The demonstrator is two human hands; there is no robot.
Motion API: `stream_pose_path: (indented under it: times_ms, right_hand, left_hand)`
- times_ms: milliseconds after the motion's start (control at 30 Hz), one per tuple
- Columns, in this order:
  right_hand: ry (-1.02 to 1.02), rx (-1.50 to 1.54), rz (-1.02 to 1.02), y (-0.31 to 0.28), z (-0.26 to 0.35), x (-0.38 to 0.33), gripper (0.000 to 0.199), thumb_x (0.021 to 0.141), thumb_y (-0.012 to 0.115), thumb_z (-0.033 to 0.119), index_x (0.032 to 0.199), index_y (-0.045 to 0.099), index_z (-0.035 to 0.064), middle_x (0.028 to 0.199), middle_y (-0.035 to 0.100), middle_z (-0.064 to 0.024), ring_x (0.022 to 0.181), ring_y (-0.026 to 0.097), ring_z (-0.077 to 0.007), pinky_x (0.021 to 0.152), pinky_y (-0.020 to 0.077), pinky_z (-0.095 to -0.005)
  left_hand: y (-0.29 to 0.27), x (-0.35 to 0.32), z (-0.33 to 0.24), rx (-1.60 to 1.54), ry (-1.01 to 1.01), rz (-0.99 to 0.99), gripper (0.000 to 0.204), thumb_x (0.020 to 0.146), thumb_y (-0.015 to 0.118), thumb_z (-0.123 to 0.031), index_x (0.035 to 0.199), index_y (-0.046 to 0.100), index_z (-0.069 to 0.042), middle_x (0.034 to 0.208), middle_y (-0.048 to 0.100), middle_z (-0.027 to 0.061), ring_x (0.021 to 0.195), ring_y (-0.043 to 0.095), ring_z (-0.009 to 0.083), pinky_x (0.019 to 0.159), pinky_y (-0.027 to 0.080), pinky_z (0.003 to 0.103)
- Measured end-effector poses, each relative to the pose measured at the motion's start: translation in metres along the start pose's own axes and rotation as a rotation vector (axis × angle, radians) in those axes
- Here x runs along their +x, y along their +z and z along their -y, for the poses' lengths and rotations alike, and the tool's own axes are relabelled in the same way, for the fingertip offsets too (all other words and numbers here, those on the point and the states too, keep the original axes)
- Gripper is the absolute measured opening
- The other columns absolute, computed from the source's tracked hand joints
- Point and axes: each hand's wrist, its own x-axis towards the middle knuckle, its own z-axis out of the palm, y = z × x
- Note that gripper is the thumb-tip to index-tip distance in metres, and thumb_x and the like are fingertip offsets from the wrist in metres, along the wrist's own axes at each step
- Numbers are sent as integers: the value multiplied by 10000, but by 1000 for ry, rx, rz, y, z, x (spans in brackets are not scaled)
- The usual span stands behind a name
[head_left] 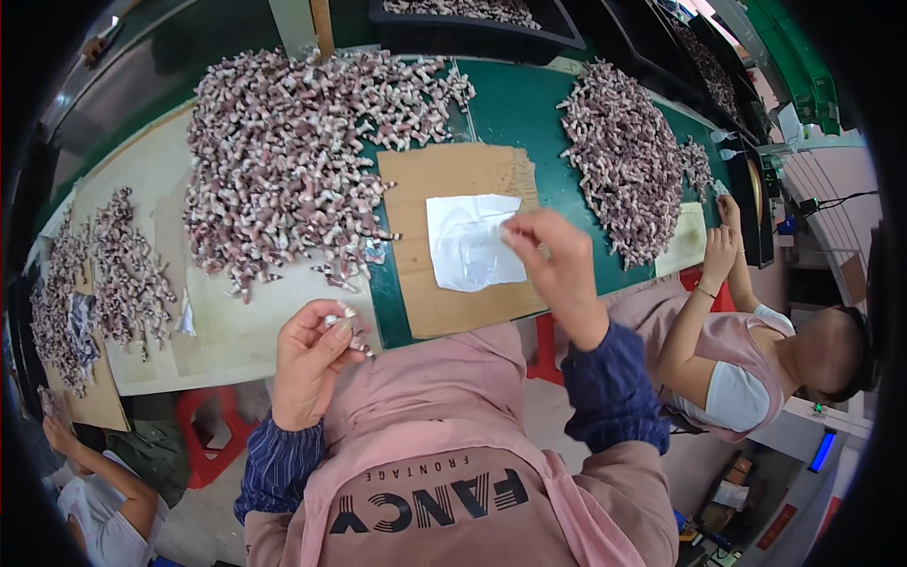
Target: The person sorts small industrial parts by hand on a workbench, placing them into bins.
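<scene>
Near the table's front edge, my left hand (304,364) pinches a small white and dark mauve figure-like piece (357,340) between thumb and fingers. My right hand (564,269) hovers over the right edge of a white sheet (458,255), thumb and fingertips pressed together. Whatever sits in that pinch, if anything, is too small to make out. Under the sheet lies a brown cardboard piece (406,184). A glossy, clear patch shows on the sheet's middle.
A large heap of similar small pieces (274,161) covers the table behind my left hand. Another heap (624,161) lies at the right. Black trays (472,33) stand along the back. One person (727,359) works at my right, another (113,501) at my left. Red stools (213,435) stand below.
</scene>
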Motion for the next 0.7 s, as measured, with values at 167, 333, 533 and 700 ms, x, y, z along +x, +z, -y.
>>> stream_pose_path:
  times_ms: [167,333,533,700]
  right_hand:
    - [-162,-279,-90,15,-1,-47,165,784,738,-29,936,696,21,901,656,-102,808,631,-268,679,504,-340]
    - [-190,-317,-90,27,-8,-53,203,753,721,-1,937,683,79,906,623,-60,825,592,-270,707,454,-384]
    - [-182,-319,-35,30,-8,-52,222,736,704,-14,933,685,87,912,623,-57,836,588,-273,717,434,-392]
    - [-155,-326,-10,27,-3,-53,181,760,736,-30,909,700,67,886,641,-61,818,587,-266,719,432,-374]
  left_hand:
    - [19,11,16,-23,-80,85,140,958,660,-76,1085,633,-21,862,677,33,701,638,75,602,548,208]
    - [28,12,25,50,-99,53,143,966,652,-77,1097,634,-22,870,683,37,700,646,79,604,548,209]
    - [32,10,30,25,-87,74,146,973,637,-69,1105,630,-8,903,698,64,740,668,102,638,564,225]
    - [36,12,29,24,-77,68,116,987,610,-80,1090,614,-26,890,688,80,740,679,124,639,580,237]
